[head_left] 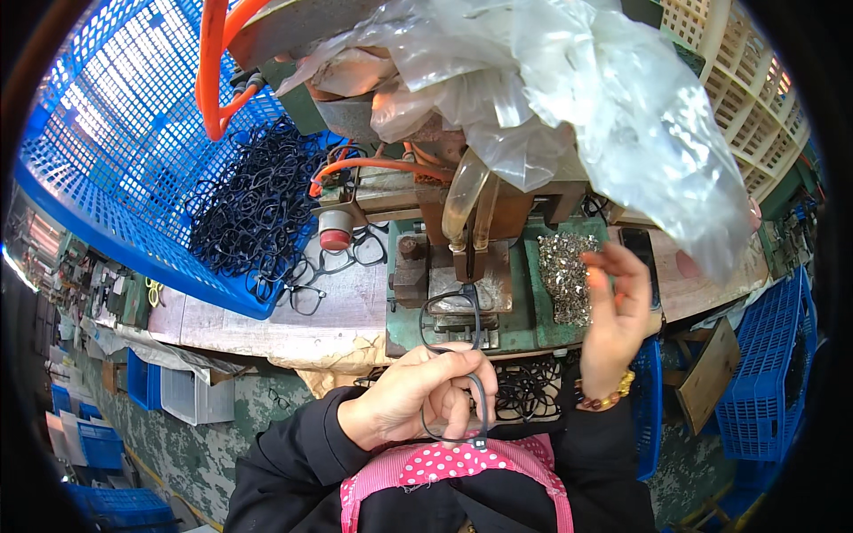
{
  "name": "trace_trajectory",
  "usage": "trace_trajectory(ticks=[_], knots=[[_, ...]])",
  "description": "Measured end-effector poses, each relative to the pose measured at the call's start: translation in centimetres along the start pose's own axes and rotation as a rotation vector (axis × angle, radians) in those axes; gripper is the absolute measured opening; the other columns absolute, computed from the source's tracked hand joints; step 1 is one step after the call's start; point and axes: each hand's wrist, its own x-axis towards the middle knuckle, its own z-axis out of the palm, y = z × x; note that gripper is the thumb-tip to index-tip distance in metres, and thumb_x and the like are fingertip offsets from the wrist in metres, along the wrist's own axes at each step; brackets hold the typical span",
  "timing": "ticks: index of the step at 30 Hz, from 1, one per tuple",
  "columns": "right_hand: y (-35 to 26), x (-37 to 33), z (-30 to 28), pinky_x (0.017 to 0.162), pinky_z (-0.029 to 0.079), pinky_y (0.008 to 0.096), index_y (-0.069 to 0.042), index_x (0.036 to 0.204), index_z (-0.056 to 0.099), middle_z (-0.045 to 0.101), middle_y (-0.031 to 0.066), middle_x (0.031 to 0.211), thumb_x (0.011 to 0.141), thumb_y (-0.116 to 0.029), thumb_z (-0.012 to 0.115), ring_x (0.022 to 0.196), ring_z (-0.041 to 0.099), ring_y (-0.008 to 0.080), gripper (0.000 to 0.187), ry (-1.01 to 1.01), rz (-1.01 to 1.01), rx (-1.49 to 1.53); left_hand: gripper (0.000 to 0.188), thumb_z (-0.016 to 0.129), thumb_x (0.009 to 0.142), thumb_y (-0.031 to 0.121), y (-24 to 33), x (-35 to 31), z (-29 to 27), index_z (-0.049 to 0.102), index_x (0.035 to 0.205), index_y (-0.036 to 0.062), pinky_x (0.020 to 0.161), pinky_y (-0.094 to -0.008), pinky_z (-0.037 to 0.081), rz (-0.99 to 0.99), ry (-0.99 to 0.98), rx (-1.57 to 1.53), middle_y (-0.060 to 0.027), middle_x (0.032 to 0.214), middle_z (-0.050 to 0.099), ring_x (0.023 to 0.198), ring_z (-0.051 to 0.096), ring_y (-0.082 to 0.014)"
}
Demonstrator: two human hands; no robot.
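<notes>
A black eyeglass frame (482, 391) is held in my left hand (426, 391), the fingers closed around its middle. One rim lies near my apron, and the other reaches up to the bench machine's metal head (470, 265). My right hand (616, 311) is raised at the right edge of a green tray (544, 333) of small shiny metal parts (569, 280). Its thumb and curled fingers come close together at the tips. Whatever they may pinch is too small to make out.
A large blue basket (115, 222) at left holds many black eyeglass frames (258, 195). Loose frames lie by a red button (335, 239). Orange hoses (211, 71) and clear plastic sheeting (640, 115) hang over the machine. More frames (524, 391) sit below the bench edge. A phone (640, 258) lies at right.
</notes>
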Motion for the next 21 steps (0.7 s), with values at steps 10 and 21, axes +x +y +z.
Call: trace_trajectory(ticks=[10,21], knots=[[6.0,-0.7,-3.4,0.105,0.038,0.0502,-0.003,0.105,0.065,0.064,0.0133,0.114,0.081,-0.006,0.073,0.121,0.053,0.0376,0.026,-0.287,-0.266,-0.871,0.036,0.044,0.109,0.028,0.0,0.2,0.0,0.061,0.105,-0.0041,0.045,-0.031,0.05,-0.008,0.004,-0.015,-0.0214,0.088,0.072,0.045,0.061,-0.0245],[6.8,-0.5,-2.6,0.112,0.032,0.0554,-0.008,0.092,0.064,0.066,0.0069,0.103,0.084,-0.004,0.069,0.117,0.058,0.0328,0.01,-0.24,-0.278,-0.902,0.015,0.063,0.084,0.004,3.7,-6.0,-15.2,0.065,0.099,0.0039,0.07,-0.0421,0.051,0.734,1.07,2.084,-0.0139,0.089,0.066,0.08,0.064,-0.0351]])
